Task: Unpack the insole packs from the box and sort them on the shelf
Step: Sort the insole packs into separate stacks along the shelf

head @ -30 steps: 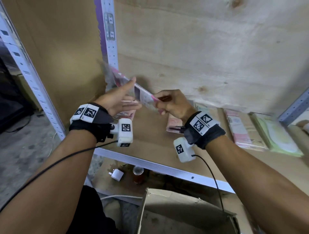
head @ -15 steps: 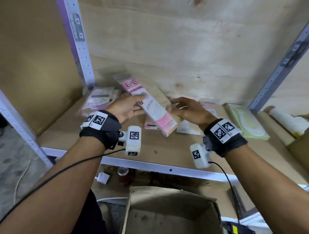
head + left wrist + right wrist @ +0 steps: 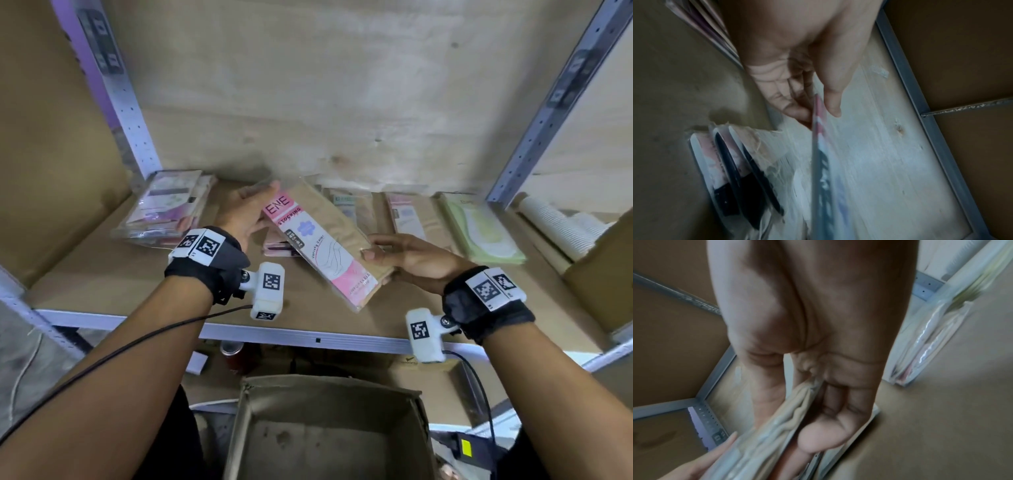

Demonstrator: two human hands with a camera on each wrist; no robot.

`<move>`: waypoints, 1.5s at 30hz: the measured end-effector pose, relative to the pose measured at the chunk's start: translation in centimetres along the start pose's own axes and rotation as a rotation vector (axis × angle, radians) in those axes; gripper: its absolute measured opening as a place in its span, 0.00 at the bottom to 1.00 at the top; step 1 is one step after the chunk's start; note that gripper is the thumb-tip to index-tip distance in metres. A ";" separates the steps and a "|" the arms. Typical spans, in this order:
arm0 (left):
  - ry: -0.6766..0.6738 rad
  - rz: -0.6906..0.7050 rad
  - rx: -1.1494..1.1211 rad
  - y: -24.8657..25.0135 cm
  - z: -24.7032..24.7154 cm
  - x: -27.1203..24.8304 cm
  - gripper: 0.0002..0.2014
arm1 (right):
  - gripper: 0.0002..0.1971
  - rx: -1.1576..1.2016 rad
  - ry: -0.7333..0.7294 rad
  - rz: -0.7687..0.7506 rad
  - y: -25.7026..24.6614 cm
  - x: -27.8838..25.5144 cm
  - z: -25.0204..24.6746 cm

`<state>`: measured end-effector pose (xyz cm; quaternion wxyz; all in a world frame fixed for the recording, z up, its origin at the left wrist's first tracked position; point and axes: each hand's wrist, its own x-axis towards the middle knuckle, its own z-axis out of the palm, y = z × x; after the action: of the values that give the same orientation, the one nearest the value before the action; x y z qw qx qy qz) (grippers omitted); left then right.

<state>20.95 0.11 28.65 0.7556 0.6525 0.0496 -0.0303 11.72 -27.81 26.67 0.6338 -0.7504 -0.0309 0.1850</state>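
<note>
A long insole pack [image 3: 322, 246], pink and white on tan, hangs slanted just above the shelf board [image 3: 102, 274]. My left hand [image 3: 257, 207] pinches its far top end between thumb and fingers [image 3: 797, 112], and the pack's edge [image 3: 821, 162] runs away from the palm. My right hand [image 3: 376, 246] grips the pack's near right edge, thumb on one side and curled fingers [image 3: 822, 443] on the other side of the pack [image 3: 772, 439]. A pink pile [image 3: 277, 248] lies under the held pack. The open cardboard box [image 3: 246, 428] stands below the shelf and looks empty.
Sorted piles line the shelf's back: a purple stack [image 3: 164, 209] at left, two tan-and-pastel piles [image 3: 349, 205] [image 3: 407, 216], a green pile [image 3: 479, 229] at right. Metal uprights [image 3: 130, 113] [image 3: 534, 130] frame the bay. A white ribbed roll [image 3: 555, 222] and cardboard lie right.
The pack has come down from near the left upright to the shelf's middle and turned flatter, face up. Both hands moved with it, still holding its ends.
</note>
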 end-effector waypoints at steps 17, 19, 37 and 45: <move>-0.096 0.089 0.508 -1.4 0.7 1.8 0.29 | 0.15 0.038 0.070 -0.001 1.0 -2.8 -2.4; -0.131 0.103 0.532 -1.3 0.5 1.5 0.29 | 0.14 0.034 0.059 0.000 1.0 -2.9 -2.4; -0.291 -0.181 -0.304 -2.2 -2.7 3.2 0.23 | 0.15 0.162 0.063 -0.024 0.8 -1.4 -0.3; -0.384 -0.130 0.180 -2.2 0.4 0.1 0.34 | 0.11 0.480 0.220 -0.094 0.5 0.1 0.4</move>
<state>20.85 -0.59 26.50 0.6865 0.6948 -0.0560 -0.2071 11.58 -27.48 26.10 0.8010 -0.5921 0.0481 0.0746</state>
